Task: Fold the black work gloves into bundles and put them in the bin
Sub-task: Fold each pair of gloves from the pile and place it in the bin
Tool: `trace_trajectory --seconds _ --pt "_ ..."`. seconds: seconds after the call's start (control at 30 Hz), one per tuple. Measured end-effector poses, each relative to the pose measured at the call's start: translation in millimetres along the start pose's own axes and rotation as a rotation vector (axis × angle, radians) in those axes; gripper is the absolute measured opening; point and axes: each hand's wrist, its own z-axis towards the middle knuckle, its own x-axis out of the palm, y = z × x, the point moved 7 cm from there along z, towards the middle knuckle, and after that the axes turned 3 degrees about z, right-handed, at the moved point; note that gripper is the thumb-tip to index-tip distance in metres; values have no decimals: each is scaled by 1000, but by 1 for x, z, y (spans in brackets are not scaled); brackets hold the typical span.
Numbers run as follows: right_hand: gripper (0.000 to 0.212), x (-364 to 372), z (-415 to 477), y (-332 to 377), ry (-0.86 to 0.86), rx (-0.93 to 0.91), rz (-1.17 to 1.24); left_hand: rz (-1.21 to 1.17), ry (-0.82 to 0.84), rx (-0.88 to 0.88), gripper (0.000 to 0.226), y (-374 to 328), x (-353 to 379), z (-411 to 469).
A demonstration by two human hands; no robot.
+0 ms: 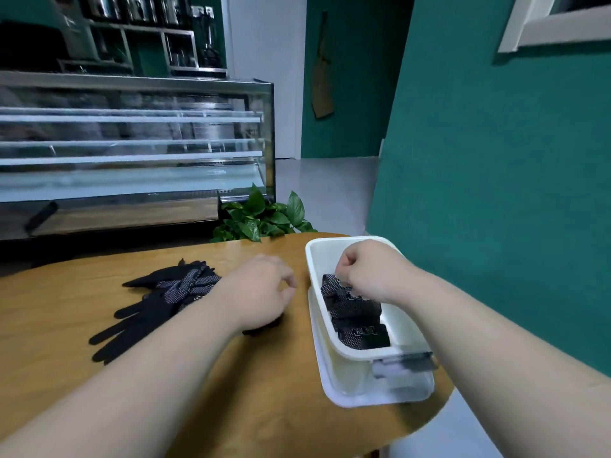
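Note:
A white plastic bin stands on the right of the wooden table. Two folded black glove bundles lie inside it: a far bundle and a near bundle. My right hand is inside the bin, its curled fingers pinching the top of the far bundle. A pile of loose black work gloves lies on the table to the left. My left hand hovers over the table between pile and bin, fingers loosely curled and holding nothing.
The bin sits on a white lid near the table's right edge and has a grey latch at its near end. A green leafy plant stands behind the table. A glass display counter fills the left background.

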Motion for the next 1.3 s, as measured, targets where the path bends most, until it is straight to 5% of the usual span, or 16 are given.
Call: trace_trajectory --seconds 0.5,0.77,1.03,1.3 --pt "23 163 -49 87 97 -194 29 -305 -207 -442 7 128 33 -176" --pt "22 245 -41 109 201 -195 -123 -431 -174 -620 14 183 83 -222" --pt "21 274 -1 142 173 -169 -122 -534 -227 -634 14 229 65 -218" --pt "7 306 40 192 97 -348 -280 -595 -251 -676 14 251 65 -229"
